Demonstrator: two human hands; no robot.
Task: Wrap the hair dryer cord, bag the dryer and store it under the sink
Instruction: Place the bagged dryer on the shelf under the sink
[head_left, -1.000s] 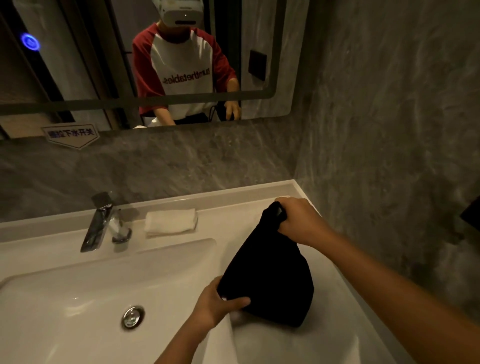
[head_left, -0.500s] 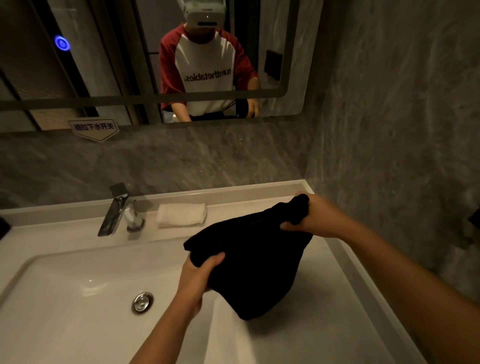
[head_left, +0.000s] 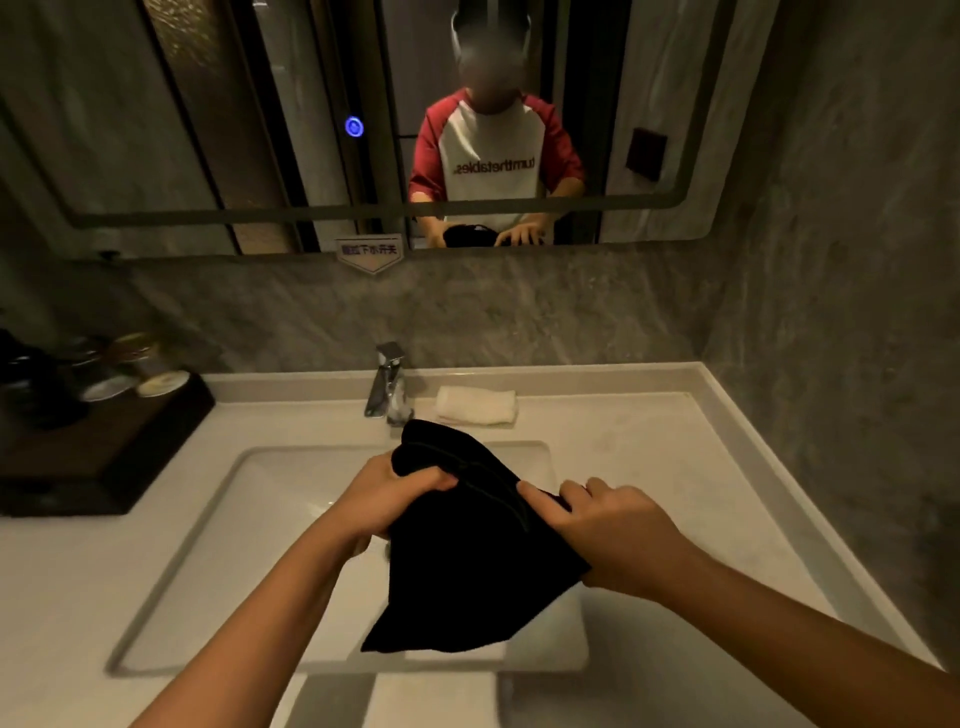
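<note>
Black bag (head_left: 467, 566) held above the sink basin (head_left: 270, 499), gripped by 2 hands: left hand (head_left: 387, 499) clenched on its top edge, right hand (head_left: 605, 530) pinching the other side (dryer hidden).

A dim bathroom with warm, low light. Grey marbled stone covers the back wall (head_left: 519, 317) and the right wall (head_left: 841, 312). A wide mirror (head_left: 234, 130) with rounded corners hangs above, with a glowing blue round button (head_left: 354, 127) on it and a small sign (head_left: 369, 251) at its lower edge. Below runs a white counter (head_left: 649, 447) with a rectangular basin (head_left: 291, 488), a chrome tap (head_left: 387, 384) and a folded white towel (head_left: 476, 407) behind the basin. A dark wooden tray (head_left: 104, 447) sits at the left.
</note>
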